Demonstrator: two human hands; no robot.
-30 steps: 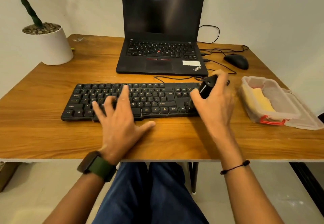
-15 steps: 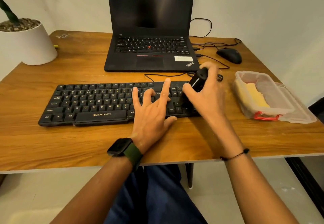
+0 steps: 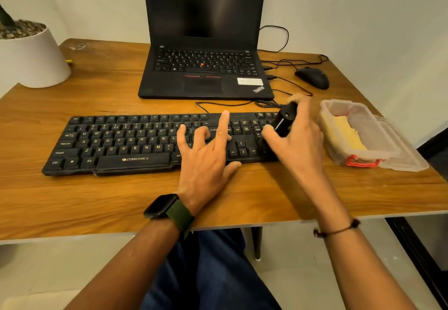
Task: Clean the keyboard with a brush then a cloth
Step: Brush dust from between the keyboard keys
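Observation:
A black keyboard (image 3: 116,143) lies across the wooden desk (image 3: 97,203) in front of me. My left hand (image 3: 206,152) rests on its right-middle keys with fingers spread and straight. My right hand (image 3: 298,140) grips a black brush (image 3: 284,120) by its handle, held tilted over the keyboard's number-pad end; the bristle end is hidden by my hand. A yellow cloth (image 3: 346,132) lies inside a clear plastic container (image 3: 378,140) at the right of the keyboard.
An open black laptop (image 3: 206,72) stands behind the keyboard. A black mouse (image 3: 312,77) and loose cables (image 3: 286,62) lie at the back right. A white plant pot (image 3: 31,60) stands at the back left. The desk's front edge runs just below my wrists.
My left hand has slid from the keyboard's left-middle keys to its right-middle keys. My right hand stays at the number-pad end with the brush. The camera has shifted.

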